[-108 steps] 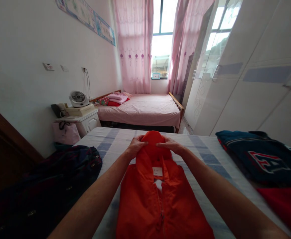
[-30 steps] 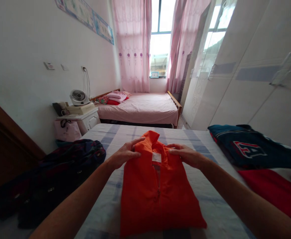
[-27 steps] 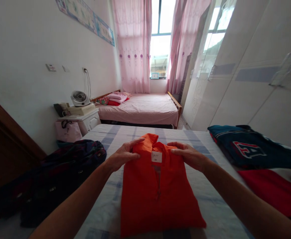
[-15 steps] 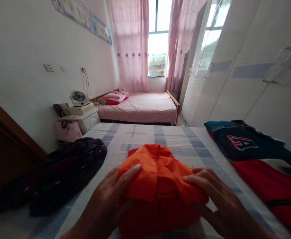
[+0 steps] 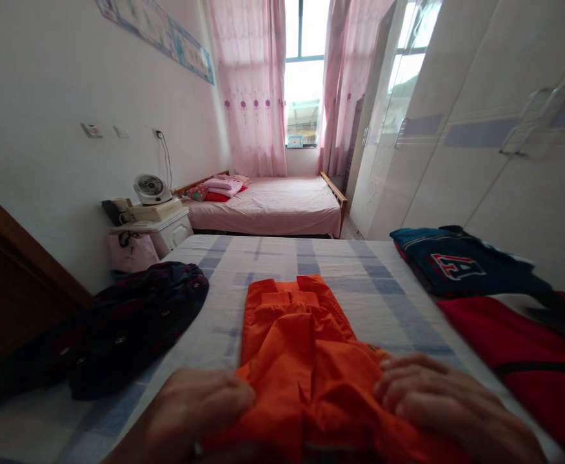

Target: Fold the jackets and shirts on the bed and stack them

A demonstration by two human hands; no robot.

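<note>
An orange garment (image 5: 306, 361), folded into a narrow stack, lies on the striped bed sheet (image 5: 273, 258) in front of me. My left hand (image 5: 200, 399) is closed on its near left part, low in the head view. On the other side my right hand (image 5: 437, 396) has its fingers curled over the near right part, slightly blurred. Between the hands the cloth is bunched and creased. Its far end lies flatter, with folded layers showing. The lower edge of the garment runs out of the picture, and both thumbs are mostly hidden.
To the left lies a dark plaid garment with buttons (image 5: 151, 322). Along the right edge are a teal garment with a letter A (image 5: 422, 251) and a red garment (image 5: 509, 322). Beyond are a pink bed (image 5: 292, 203), a nightstand (image 5: 178, 232) with a small fan (image 5: 151, 187), and wardrobes (image 5: 480, 180).
Both hands have moved toward me and drawn the top layer of the orange garment nearer. Its far end, covered before, now shows. My fingers have curled in around the cloth.
</note>
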